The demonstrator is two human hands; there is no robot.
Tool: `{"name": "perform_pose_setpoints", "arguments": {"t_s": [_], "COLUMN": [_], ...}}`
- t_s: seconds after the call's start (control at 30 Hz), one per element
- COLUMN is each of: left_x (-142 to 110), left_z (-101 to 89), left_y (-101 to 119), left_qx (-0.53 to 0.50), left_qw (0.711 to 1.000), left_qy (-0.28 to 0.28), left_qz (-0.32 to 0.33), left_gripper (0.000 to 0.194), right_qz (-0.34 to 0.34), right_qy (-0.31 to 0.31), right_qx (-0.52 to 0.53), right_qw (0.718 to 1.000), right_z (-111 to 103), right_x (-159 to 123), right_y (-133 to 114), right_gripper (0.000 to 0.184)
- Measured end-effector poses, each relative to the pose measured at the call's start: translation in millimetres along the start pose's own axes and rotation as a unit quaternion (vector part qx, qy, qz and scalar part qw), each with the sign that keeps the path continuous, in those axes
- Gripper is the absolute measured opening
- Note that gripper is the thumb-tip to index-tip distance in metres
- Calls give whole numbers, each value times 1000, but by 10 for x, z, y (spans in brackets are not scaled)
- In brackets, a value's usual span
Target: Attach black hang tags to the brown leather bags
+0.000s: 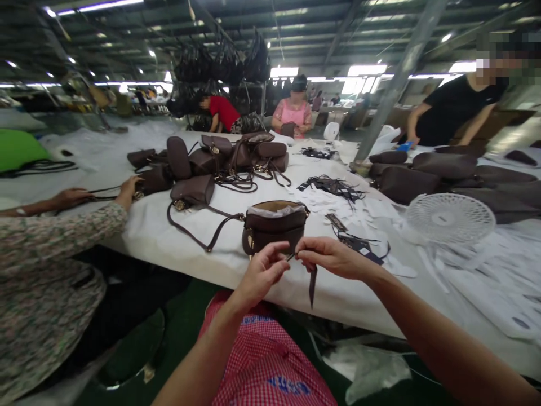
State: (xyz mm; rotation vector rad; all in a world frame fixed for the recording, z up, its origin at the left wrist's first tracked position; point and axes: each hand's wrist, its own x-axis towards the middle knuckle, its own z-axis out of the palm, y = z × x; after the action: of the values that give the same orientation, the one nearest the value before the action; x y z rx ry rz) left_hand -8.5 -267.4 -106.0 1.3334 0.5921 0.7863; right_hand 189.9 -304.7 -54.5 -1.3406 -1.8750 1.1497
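Note:
A dark brown handbag (274, 234) stands upright on the white-covered table just beyond my hands, its top open with pale wrapping inside. Its strap (186, 237) loops away to the left. My right hand (329, 256) pinches the thin dark cord of a hang tag, and the narrow dark hang tag (313, 286) dangles below those fingers. My left hand (265, 270) is curled in front of the bag, its thumb and fingertips close together at the other end of the cord. The cord's far tip is partly hidden by the fingers.
Several brown bags (207, 160) are piled at the back left, with more bags (422, 175) at right. Loose black tags (332, 187) and a white fan (450, 219) lie right of me. A co-worker's hands (127, 192) hold a strap at left. Other people stand across the table.

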Motion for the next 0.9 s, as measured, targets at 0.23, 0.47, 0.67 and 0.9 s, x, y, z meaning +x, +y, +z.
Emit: {"name": "perform_pose_setpoints", "arguments": {"t_s": [0.23, 0.47, 0.67, 0.9], "left_x": [-206, -130, 43, 308], "left_z": [-373, -421, -670, -923], "left_y": [-55, 40, 62, 1], "left_qx": [197, 213, 120, 76], "left_qw": [980, 970, 977, 970], "left_qy": [27, 60, 131, 204], "left_qz": [29, 100, 118, 110], "left_gripper": [20, 19, 17, 21], "right_qz": [68, 61, 28, -136], "right_qy": [-48, -73, -29, 51], "right_qx": [-113, 167, -13, -440], "right_qw": [990, 981, 999, 886], "right_z": [68, 491, 357, 187], "right_x": [45, 366, 625, 983], "right_y": [-1, 10, -168, -470], "right_gripper": [23, 39, 42, 30]}}
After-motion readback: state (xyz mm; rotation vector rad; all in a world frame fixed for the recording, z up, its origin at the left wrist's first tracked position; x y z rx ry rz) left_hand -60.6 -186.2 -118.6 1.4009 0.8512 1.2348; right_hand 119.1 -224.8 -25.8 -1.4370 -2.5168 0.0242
